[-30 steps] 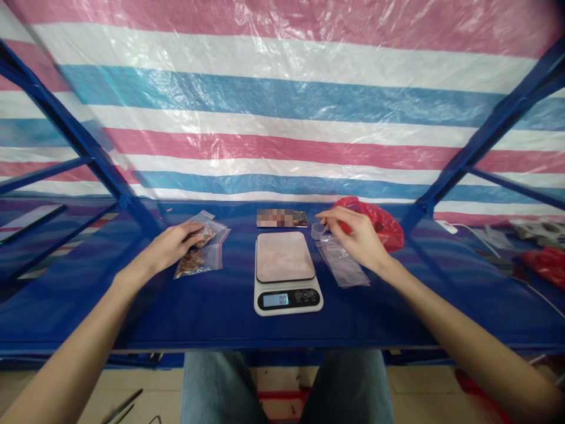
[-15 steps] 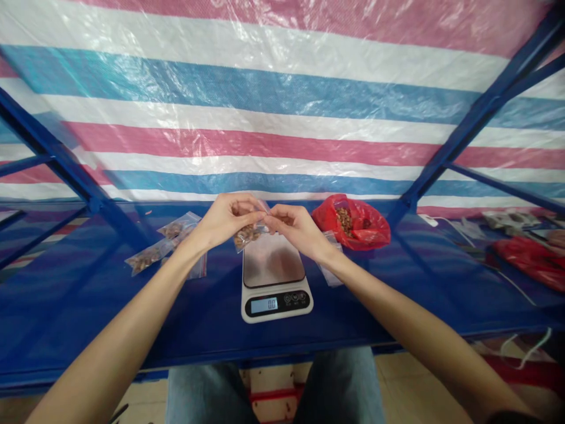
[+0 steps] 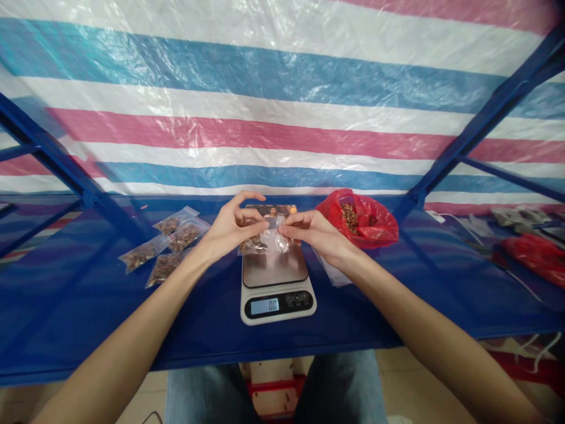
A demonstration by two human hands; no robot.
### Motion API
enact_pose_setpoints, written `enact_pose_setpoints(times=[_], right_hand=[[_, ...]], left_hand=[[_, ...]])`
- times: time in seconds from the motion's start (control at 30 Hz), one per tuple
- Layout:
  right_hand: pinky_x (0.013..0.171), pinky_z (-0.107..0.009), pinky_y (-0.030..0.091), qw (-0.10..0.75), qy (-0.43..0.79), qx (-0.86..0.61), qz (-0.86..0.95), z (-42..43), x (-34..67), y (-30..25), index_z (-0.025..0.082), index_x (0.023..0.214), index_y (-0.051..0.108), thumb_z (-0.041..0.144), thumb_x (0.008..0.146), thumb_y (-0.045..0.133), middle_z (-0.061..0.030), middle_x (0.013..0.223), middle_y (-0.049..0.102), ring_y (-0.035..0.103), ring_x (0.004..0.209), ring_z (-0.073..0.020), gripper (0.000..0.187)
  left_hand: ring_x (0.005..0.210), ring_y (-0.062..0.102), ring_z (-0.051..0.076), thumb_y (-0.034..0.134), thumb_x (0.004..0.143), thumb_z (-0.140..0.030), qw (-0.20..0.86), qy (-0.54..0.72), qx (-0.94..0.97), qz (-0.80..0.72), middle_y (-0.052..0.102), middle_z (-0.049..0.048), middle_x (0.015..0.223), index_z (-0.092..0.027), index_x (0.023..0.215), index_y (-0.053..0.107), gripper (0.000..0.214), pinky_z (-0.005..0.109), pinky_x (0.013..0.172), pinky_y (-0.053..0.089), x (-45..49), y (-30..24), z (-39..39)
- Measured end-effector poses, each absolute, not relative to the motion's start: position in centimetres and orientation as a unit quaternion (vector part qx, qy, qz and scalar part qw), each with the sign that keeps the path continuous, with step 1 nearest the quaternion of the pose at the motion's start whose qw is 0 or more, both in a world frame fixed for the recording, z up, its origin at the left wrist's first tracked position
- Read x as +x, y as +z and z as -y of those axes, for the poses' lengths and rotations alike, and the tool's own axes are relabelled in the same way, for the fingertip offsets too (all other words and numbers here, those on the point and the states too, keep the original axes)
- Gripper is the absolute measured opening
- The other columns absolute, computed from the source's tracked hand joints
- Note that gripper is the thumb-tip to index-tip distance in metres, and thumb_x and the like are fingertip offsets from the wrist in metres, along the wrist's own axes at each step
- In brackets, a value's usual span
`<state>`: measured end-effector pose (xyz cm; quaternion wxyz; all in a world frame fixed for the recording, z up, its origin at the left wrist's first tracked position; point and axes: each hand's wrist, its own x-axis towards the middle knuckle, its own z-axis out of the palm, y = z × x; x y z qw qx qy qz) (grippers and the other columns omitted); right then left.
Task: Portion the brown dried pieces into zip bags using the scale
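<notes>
Small clear bag of brown bits in mid-air just above the kitchen scale, off the pan, hence the 0.0 readout. Fingertips of left hand and right hand pressed together on it from both sides, pinching its top edge, left thumb lifted clear. Filled small bags beside left hand, open red plastic bag of more bits near right hand, both within easy reach.

The one camera sits on the person's head, above and behind the digital kitchen scale, and it faces forward and down. The view is quite near, so the scale stands just below the picture's middle. Far beyond the scale hangs the striped tarpaulin, and nearer than the scale the person's jeans show.
</notes>
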<state>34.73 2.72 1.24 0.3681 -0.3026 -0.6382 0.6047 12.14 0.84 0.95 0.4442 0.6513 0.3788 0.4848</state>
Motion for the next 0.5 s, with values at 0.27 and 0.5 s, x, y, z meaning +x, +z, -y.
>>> enact_pose_setpoints(times=[0.27, 0.5], right_hand=[[0.052, -0.024, 0.033, 0.432, 0.63, -0.277, 0.584, -2.1, 33.4, 0.5, 0.017, 0.068, 0.069, 0.05, 0.073, 0.091, 0.0026, 0.061, 0.061, 0.047, 0.054, -0.0079, 0.039], [0.044, -0.023, 0.025, 0.505, 0.621, -0.242, 0.549, -0.8, 31.8, 1.0, 0.019, 0.065, 0.06, 0.057, 0.068, 0.092, 0.0034, 0.061, 0.058, 0.04, 0.049, -0.0064, 0.05]], left_hand=[[0.089, 0.06, 0.016, 0.065, 0.095, -0.027, 0.076, 0.546, 0.722, -0.419, 0.065, 0.0022, 0.09, -0.021, 0.084, 0.06, 0.013, 0.031, 0.081, 0.046, 14.1, 1.7, 1.1], [0.068, 0.055, 0.014, 0.065, 0.096, -0.04, 0.225, 0.485, 0.742, -0.405, 0.061, -0.0009, 0.069, -0.019, 0.07, 0.06, 0.034, 0.028, 0.068, 0.044, 15.8, 1.4, 1.9]])
